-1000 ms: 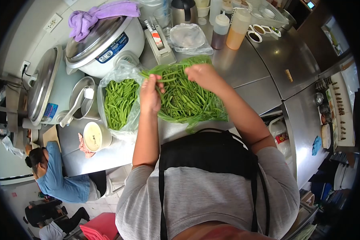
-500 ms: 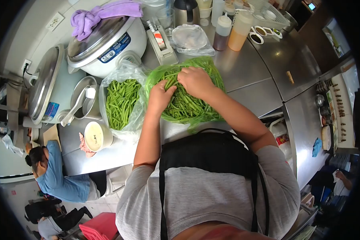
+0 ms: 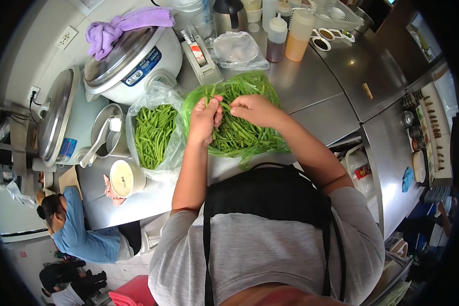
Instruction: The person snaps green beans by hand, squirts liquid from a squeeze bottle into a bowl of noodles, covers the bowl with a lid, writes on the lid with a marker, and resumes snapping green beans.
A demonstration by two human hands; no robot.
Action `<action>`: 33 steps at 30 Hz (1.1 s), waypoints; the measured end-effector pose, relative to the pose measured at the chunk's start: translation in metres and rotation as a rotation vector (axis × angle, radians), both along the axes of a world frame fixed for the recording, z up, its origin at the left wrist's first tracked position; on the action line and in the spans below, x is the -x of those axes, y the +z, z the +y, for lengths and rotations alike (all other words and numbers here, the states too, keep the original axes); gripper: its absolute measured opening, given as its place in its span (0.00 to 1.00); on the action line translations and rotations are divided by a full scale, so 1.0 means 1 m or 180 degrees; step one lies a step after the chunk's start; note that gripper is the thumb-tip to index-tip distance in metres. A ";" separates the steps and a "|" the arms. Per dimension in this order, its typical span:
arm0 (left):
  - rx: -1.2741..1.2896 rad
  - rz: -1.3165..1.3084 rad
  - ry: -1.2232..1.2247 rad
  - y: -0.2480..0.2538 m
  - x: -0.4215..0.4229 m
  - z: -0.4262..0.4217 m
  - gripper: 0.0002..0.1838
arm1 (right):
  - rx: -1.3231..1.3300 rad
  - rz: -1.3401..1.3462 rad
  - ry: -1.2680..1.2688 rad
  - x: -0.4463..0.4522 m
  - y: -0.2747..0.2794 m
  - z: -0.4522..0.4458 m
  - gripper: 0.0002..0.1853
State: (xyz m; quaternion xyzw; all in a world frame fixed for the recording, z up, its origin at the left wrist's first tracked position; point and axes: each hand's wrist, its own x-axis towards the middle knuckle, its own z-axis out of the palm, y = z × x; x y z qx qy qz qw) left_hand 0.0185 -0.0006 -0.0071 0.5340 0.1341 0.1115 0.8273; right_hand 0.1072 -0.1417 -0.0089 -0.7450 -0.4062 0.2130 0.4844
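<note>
black apron point(image 3: 265, 196): at the counter's near edge, elbows bent outward.
left hand point(image 3: 203, 121): upright, fingers closed on some green beans point(image 3: 210, 94), likely steadying them.
right hand point(image 3: 255, 110): angled inward, fingertips narrowed beside those beans; can't tell if gripping.
green bag point(image 3: 265, 83): open beneath both, seemingly for easy reach, beans inside.
clear bag point(image 3: 171, 163): just beside, more beans.
rice cooker point(image 3: 163, 53): beyond, towel point(image 3: 143, 18) on lid.

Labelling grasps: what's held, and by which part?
Left hand grips green beans near their lower ends; right fingertips pinch a bean's end, exact spot unclear.
</note>
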 end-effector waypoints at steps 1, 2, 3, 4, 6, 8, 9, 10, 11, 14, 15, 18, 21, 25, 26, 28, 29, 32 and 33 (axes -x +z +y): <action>-0.0031 -0.0023 0.0032 0.002 0.001 0.000 0.07 | 0.0130 0.0038 0.0137 -0.002 0.001 0.002 0.12; -0.0061 -0.0041 0.0066 0.006 0.002 0.000 0.07 | 0.0023 0.0023 0.0062 -0.001 0.002 0.005 0.12; -0.0089 -0.0062 0.0096 0.009 0.002 -0.001 0.07 | -0.0083 0.0006 -0.0017 0.000 0.003 0.008 0.12; -0.0050 -0.0101 0.0151 0.009 0.003 0.002 0.07 | -0.0185 -0.0014 -0.0099 0.000 0.004 0.011 0.12; 0.0030 -0.0185 0.0264 0.010 0.005 0.010 0.07 | -0.0434 0.0283 0.0026 -0.003 0.001 0.021 0.12; 0.0030 -0.0235 0.0618 0.011 0.008 0.018 0.07 | -0.0361 0.0140 0.0055 -0.011 -0.001 0.031 0.11; 0.0053 -0.0265 0.0859 0.005 0.008 0.024 0.08 | -0.0163 -0.0151 0.0017 -0.016 -0.002 0.035 0.10; 0.0077 -0.0295 0.1101 0.003 0.008 0.029 0.08 | 0.0036 -0.0440 -0.0022 -0.018 -0.004 0.039 0.10; 0.0202 -0.0389 0.1330 0.001 0.008 0.033 0.09 | 0.0217 -0.0857 -0.0061 -0.017 -0.008 0.043 0.09; 0.0513 -0.0264 0.1427 -0.006 0.012 0.041 0.09 | 0.0733 -0.1916 -0.0075 -0.010 -0.023 0.054 0.07; 0.0412 -0.0243 0.1327 -0.010 0.013 0.042 0.08 | 0.0888 -0.2146 -0.0010 -0.008 -0.026 0.057 0.07; -0.0587 0.0058 0.0715 -0.024 0.017 0.049 0.06 | 0.1200 -0.2563 0.0128 -0.010 -0.039 0.065 0.06; -0.2443 0.0493 0.0768 -0.027 0.013 0.036 0.09 | 0.1028 -0.2491 0.0105 -0.011 -0.023 0.057 0.06; -0.3020 0.0676 0.0280 -0.028 0.007 0.024 0.11 | 0.0474 -0.2358 -0.0127 -0.009 0.001 0.042 0.06; -0.2989 0.0645 0.0148 -0.031 0.003 0.022 0.10 | 0.0319 -0.2307 -0.0174 -0.010 0.003 0.039 0.06; -0.2233 0.0218 -0.0002 -0.037 -0.004 0.014 0.07 | -0.0266 -0.1867 -0.0439 -0.008 0.001 0.036 0.07; -0.1416 0.0388 -0.0232 -0.028 -0.004 0.007 0.06 | -0.0566 -0.1644 -0.0562 -0.007 0.001 0.035 0.07; -0.0026 0.0360 -0.0362 -0.008 -0.003 -0.010 0.04 | -0.1399 0.0564 -0.1038 -0.004 0.006 0.034 0.09; 0.0250 0.0247 -0.0388 -0.008 -0.002 -0.006 0.05 | -0.1468 0.0862 -0.0973 -0.010 0.007 0.030 0.11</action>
